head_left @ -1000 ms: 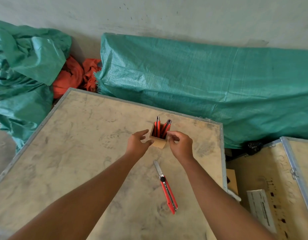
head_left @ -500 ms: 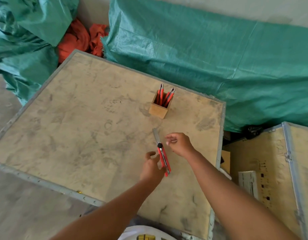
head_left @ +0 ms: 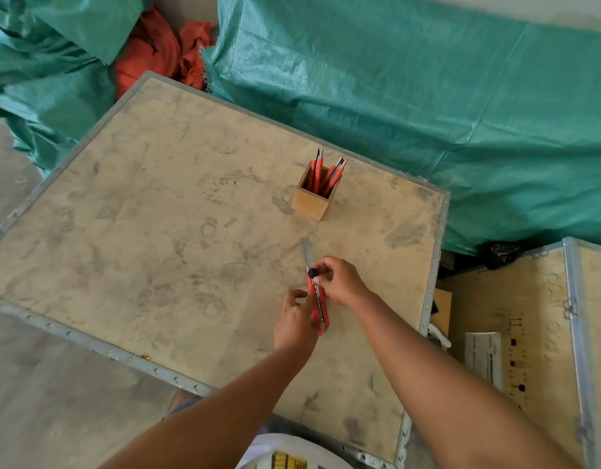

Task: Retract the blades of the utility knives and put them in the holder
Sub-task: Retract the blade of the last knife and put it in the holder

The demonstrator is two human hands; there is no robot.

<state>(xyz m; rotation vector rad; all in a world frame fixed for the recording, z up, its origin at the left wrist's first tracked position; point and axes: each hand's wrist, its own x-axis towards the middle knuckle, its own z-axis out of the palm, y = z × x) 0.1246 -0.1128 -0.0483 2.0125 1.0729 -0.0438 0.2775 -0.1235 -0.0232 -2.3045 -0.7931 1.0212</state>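
Note:
A red utility knife point(head_left: 318, 301) lies lengthwise on the wooden crate top point(head_left: 163, 238), its grey blade point(head_left: 307, 249) still extended toward the holder. My left hand point(head_left: 295, 319) grips the rear of its red handle. My right hand point(head_left: 339, 280) pinches the knife near the black slider knob point(head_left: 312, 273). The small wooden holder point(head_left: 313, 199) stands farther back on the crate, apart from my hands. Several red knives point(head_left: 327, 174) stand upright inside it.
Green tarpaulin point(head_left: 410, 96) lies bundled behind and to the left of the crate, with orange cloth point(head_left: 157, 52) between. A second crate point(head_left: 529, 333) with a white label sits lower right. The metal-edged crate rim point(head_left: 89, 343) runs close to my body.
Both hands left the holder and came back to the knife on the crate. My left hand now grips its handle and my right hand has closed on the slider end.

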